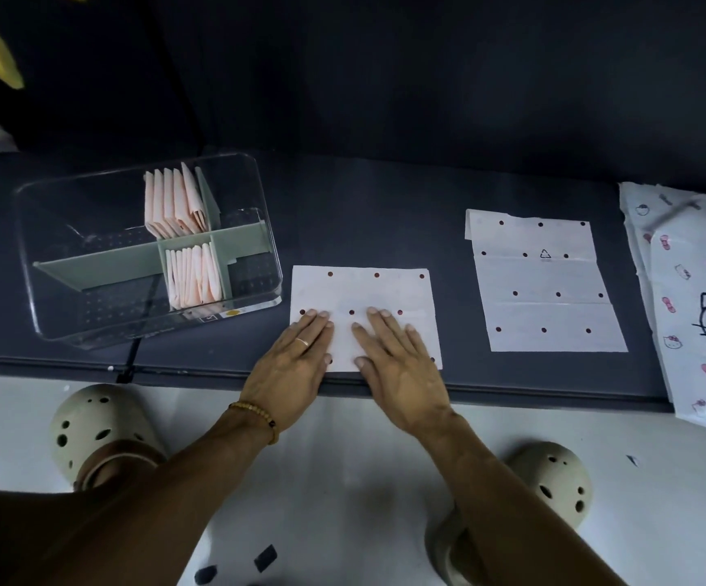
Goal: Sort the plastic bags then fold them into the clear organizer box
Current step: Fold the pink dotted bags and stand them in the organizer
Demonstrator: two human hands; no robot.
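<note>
A white plastic bag with red dots [385, 291] lies folded flat near the front edge of the dark table. My left hand [292, 359] and my right hand [393, 361] both press flat on its near half, fingers straight. A second dotted white bag [550, 285] lies spread flat to the right, creased across. The clear organizer box [64, 255] stands at the left with green dividers [131, 264]; folded pink bags [174, 205] stand upright in two of its compartments.
White bags printed with a cartoon cat and bows [697, 298] lie at the table's right end and hang over the front edge. The dark table [364, 205] runs across the view. Below it are a pale floor and my two beige clogs [93, 425].
</note>
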